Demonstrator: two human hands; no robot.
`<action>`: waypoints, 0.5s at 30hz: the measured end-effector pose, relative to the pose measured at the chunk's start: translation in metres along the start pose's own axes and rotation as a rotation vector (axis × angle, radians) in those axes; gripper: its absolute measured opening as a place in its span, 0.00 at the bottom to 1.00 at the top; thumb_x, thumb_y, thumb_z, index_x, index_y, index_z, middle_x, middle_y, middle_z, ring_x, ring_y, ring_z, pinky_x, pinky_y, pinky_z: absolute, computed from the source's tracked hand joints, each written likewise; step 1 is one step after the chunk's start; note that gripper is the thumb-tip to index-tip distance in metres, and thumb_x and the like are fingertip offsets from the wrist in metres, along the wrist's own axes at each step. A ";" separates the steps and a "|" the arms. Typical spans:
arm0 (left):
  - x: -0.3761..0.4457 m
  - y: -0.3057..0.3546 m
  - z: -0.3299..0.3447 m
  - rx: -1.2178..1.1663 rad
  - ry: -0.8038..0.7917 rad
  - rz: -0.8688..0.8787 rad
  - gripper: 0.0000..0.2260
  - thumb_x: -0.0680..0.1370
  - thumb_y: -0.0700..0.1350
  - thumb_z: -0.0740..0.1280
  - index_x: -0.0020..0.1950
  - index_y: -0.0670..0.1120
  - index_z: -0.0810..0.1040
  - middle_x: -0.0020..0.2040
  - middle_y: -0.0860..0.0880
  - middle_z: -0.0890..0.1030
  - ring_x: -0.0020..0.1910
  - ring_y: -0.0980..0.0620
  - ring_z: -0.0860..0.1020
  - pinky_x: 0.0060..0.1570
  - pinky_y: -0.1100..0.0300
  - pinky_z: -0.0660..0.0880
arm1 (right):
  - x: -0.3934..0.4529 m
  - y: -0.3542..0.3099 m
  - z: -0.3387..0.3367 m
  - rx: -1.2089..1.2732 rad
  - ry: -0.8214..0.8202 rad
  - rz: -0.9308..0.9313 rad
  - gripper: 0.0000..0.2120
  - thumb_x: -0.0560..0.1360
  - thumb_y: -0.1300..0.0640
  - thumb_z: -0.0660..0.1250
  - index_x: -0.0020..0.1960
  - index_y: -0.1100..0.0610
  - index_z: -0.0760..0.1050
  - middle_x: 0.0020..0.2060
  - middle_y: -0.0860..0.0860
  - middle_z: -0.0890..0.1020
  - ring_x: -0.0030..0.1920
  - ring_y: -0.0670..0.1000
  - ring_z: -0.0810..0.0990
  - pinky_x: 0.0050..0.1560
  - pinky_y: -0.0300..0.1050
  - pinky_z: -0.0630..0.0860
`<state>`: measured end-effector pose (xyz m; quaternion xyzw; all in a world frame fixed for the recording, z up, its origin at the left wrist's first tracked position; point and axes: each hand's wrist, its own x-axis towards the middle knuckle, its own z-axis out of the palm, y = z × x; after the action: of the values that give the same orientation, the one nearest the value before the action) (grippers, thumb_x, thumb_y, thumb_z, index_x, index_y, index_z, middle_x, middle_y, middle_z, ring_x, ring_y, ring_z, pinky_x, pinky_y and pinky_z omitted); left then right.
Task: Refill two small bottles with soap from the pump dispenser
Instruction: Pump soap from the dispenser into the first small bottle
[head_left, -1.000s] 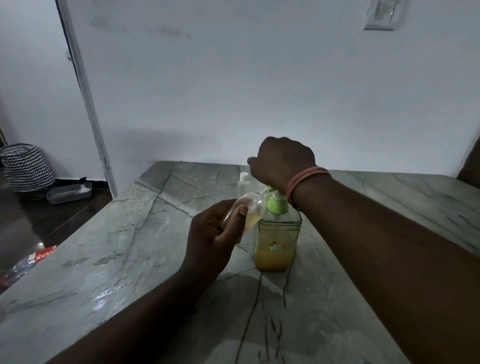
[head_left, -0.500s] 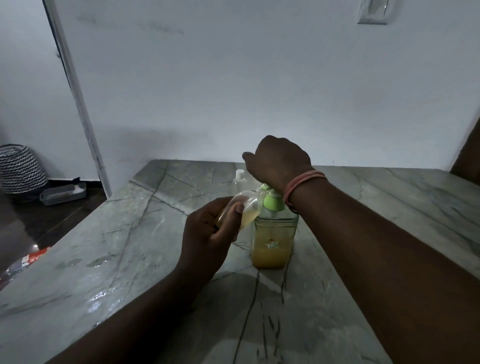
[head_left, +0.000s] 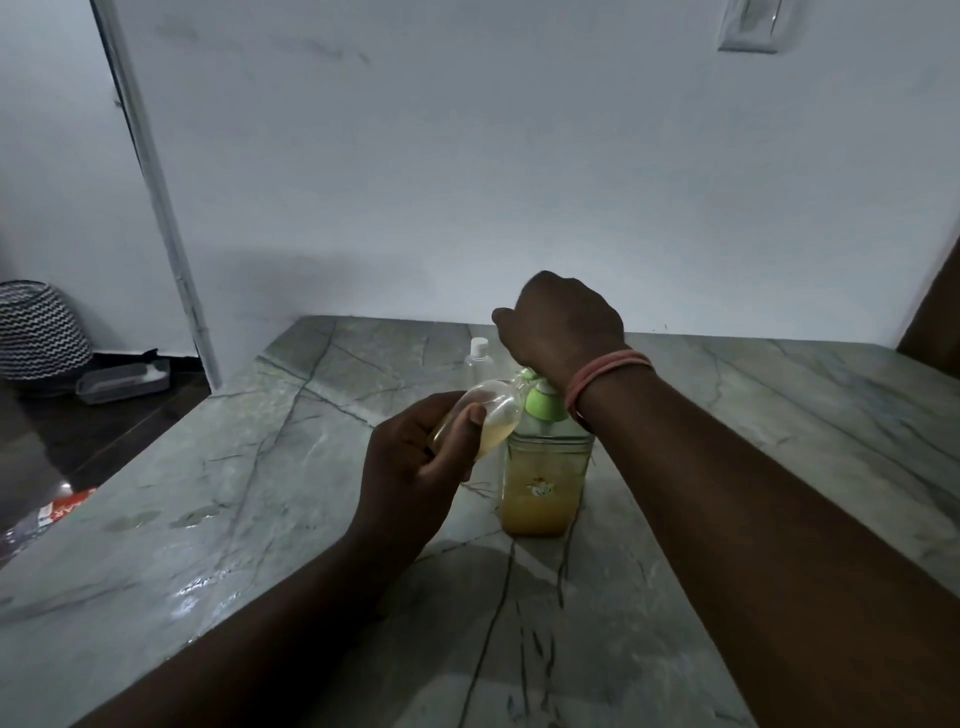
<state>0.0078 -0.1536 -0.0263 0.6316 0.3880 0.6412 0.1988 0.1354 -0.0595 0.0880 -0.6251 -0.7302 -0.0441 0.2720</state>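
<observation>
At the far left, on the dark floor, a zigzag-patterned basket (head_left: 39, 330) stood against the wall, with a shallow grey tray (head_left: 124, 381) just beside it. Nearer the camera, at the left edge, a red-and-white packet (head_left: 62, 512) lay on the floor below the edge of the grey veined stone counter (head_left: 234, 493). A few wet patches glistened on the counter's left part.

The left hand (head_left: 415, 478) gripped a small clear bottle (head_left: 485, 415), fingers and thumb curled round its body, the thumb lying across its side. The bottle was tilted almost flat, its mouth turned toward the green spout of the pump dispenser (head_left: 543, 473); yellowish soap pooled inside it. Whether mouth and spout touched could not be told.

Behind these, a second small bottle (head_left: 478, 356) with a white cap stood upright on the counter, partly hidden by the right hand.

The dispenser stood on the counter, clear-bodied, roughly half full of amber soap. The right hand (head_left: 561, 322) sat on top of its pump head, knuckles up and fingers bent downward over it; the hand itself hid the head, so how firmly the fingers closed on it could not be seen. A pink band (head_left: 608, 374) circled that wrist.

High on the wall at right hung a white switch plate (head_left: 750, 26).
</observation>
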 end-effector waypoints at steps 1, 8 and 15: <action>0.000 0.001 0.000 0.002 -0.002 0.007 0.10 0.79 0.53 0.64 0.56 0.55 0.83 0.38 0.53 0.84 0.31 0.54 0.79 0.28 0.63 0.73 | 0.000 0.002 0.003 0.029 -0.021 0.027 0.15 0.74 0.48 0.65 0.34 0.53 0.67 0.32 0.49 0.73 0.39 0.56 0.75 0.40 0.44 0.68; -0.001 0.001 0.000 -0.005 -0.009 0.004 0.10 0.79 0.53 0.64 0.57 0.56 0.83 0.38 0.56 0.84 0.32 0.53 0.80 0.28 0.63 0.73 | 0.002 -0.002 -0.003 -0.039 -0.117 0.023 0.13 0.74 0.48 0.67 0.35 0.53 0.69 0.33 0.49 0.74 0.37 0.55 0.76 0.37 0.43 0.67; -0.001 0.003 0.001 -0.033 0.000 0.004 0.11 0.79 0.53 0.65 0.56 0.54 0.83 0.37 0.56 0.84 0.30 0.56 0.79 0.27 0.64 0.72 | -0.001 0.001 0.001 0.047 -0.043 -0.001 0.18 0.76 0.44 0.64 0.34 0.54 0.68 0.31 0.49 0.73 0.39 0.56 0.76 0.40 0.45 0.69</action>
<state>0.0091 -0.1558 -0.0245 0.6291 0.3762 0.6477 0.2079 0.1360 -0.0598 0.0865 -0.6191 -0.7371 -0.0136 0.2706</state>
